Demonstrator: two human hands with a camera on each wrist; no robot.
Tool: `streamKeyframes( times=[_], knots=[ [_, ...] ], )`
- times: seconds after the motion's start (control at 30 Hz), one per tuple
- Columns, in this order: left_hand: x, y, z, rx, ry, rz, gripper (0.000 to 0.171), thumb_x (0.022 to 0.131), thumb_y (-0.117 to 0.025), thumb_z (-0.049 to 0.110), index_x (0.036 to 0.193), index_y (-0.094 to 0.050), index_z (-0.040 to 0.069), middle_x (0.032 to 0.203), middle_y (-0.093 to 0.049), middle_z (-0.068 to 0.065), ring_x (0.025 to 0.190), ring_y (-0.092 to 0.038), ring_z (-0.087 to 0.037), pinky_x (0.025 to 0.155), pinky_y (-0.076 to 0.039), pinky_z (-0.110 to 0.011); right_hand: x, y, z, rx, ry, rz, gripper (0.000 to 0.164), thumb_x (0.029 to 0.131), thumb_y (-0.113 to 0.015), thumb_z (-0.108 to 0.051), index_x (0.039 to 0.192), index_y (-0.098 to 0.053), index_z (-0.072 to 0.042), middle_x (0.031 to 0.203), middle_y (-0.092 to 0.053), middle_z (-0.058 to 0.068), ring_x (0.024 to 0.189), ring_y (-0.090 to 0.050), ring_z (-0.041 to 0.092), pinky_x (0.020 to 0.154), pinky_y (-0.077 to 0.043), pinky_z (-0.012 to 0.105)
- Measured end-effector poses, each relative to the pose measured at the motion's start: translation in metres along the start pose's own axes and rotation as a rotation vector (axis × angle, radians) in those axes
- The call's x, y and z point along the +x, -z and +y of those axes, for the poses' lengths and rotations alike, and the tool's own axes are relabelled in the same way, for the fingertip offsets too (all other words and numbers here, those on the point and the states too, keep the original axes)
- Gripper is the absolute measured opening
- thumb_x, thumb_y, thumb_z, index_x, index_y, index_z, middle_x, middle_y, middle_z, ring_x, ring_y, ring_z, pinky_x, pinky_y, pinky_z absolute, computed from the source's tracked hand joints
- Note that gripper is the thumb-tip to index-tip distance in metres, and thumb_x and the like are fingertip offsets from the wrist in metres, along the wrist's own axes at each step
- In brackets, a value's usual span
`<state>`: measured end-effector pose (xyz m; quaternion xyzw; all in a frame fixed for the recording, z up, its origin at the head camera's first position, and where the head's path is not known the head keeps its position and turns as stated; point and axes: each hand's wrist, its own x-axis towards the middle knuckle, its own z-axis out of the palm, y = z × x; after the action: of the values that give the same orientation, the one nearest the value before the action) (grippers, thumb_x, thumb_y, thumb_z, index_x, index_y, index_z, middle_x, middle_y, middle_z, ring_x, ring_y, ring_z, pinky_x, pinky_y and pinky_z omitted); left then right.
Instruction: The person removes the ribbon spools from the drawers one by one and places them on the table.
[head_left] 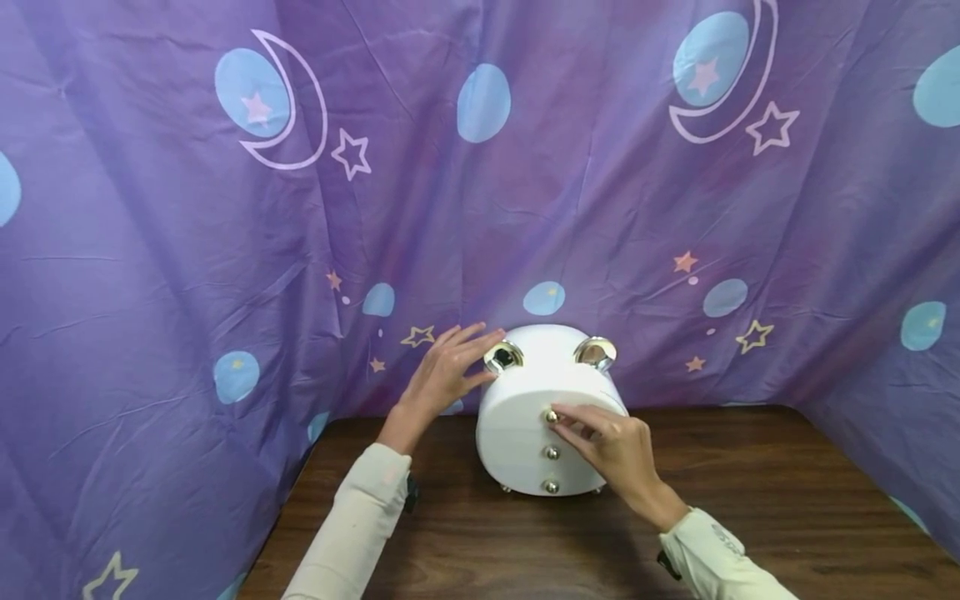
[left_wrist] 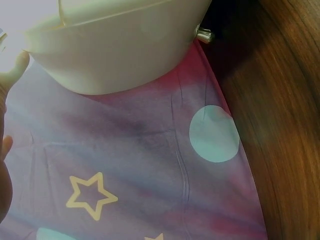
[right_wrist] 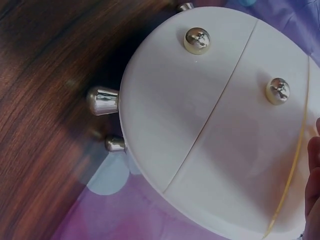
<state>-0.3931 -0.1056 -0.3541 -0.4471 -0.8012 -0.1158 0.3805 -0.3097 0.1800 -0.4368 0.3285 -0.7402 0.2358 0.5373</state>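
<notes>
A white rounded drawer box [head_left: 513, 450] has three shiny knobs down its front and two gold-rimmed, ear-like pieces on top. My right hand [head_left: 617, 446] pinches the top knob [head_left: 552, 416] between thumb and fingers. At the upper left of the box, my left hand [head_left: 444, 371] has its fingers extended, fingertips right at the left ear-like piece [head_left: 504, 357]. In the right wrist view, the middle knob [right_wrist: 277, 91] and bottom knob [right_wrist: 198, 41] show with a thin seam between them. Only part of the right hand [right_wrist: 313, 187] appears there, at the right edge.
The box stands on short metal feet [right_wrist: 103, 101] on a dark wooden table [head_left: 720, 492]. Close behind it hangs a purple curtain [head_left: 420, 208] with moons and stars, which also runs along both sides. The right ear-like piece [head_left: 596, 353] sticks up from the box.
</notes>
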Motion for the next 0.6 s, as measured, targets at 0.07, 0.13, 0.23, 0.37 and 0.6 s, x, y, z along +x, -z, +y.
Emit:
streamKeyframes(
  times=[0.07, 0.13, 0.23, 0.37, 0.6],
  knots=[
    [0.001, -0.001, 0.000, -0.001, 0.001, -0.001, 0.075, 0.081, -0.089, 0.029, 0.148, -0.059, 0.014, 0.146, -0.062, -0.001, 0.139, -0.055, -0.026, 0.122, -0.036, -0.049, 0.000, 0.002, -0.001, 0.002, 0.003, 0.002, 0.038, 0.071, -0.093, -0.020, 0.109, -0.083, -0.020, 0.083, -0.079, -0.008, 0.055, -0.066, 0.002, 0.050, -0.056, 0.018],
    [0.001, -0.002, 0.000, -0.003, -0.001, 0.001, 0.076, 0.080, -0.091, 0.028, 0.148, -0.059, 0.014, 0.145, -0.062, -0.001, 0.138, -0.055, -0.026, 0.122, -0.037, -0.049, -0.001, 0.003, -0.001, 0.005, 0.006, 0.004, 0.039, 0.071, -0.093, -0.020, 0.109, -0.083, -0.020, 0.083, -0.079, -0.008, 0.055, -0.066, 0.002, 0.050, -0.055, 0.018],
    [0.001, -0.003, -0.001, -0.002, -0.002, 0.002, 0.077, 0.079, -0.092, 0.026, 0.147, -0.060, 0.014, 0.145, -0.063, -0.001, 0.138, -0.056, -0.026, 0.121, -0.038, -0.050, -0.001, 0.005, -0.003, 0.017, 0.008, 0.002, 0.040, 0.070, -0.093, -0.018, 0.109, -0.083, -0.020, 0.083, -0.079, -0.008, 0.054, -0.066, 0.002, 0.050, -0.055, 0.017],
    [0.001, -0.002, -0.001, 0.005, -0.007, 0.001, 0.076, 0.079, -0.091, 0.027, 0.147, -0.060, 0.013, 0.145, -0.063, -0.002, 0.138, -0.056, -0.026, 0.121, -0.038, -0.049, -0.001, 0.008, -0.005, 0.018, 0.007, -0.004, 0.040, 0.070, -0.093, -0.019, 0.109, -0.083, -0.020, 0.084, -0.079, -0.008, 0.054, -0.066, 0.001, 0.050, -0.055, 0.016],
    [0.001, -0.001, 0.000, 0.013, 0.004, -0.020, 0.074, 0.082, -0.089, 0.028, 0.147, -0.060, 0.013, 0.145, -0.063, -0.002, 0.138, -0.056, -0.026, 0.121, -0.038, -0.048, -0.004, 0.012, -0.010, 0.004, 0.007, -0.008, 0.040, 0.070, -0.093, -0.022, 0.109, -0.083, -0.021, 0.083, -0.079, -0.009, 0.053, -0.064, 0.000, 0.049, -0.054, 0.016]
  ],
)
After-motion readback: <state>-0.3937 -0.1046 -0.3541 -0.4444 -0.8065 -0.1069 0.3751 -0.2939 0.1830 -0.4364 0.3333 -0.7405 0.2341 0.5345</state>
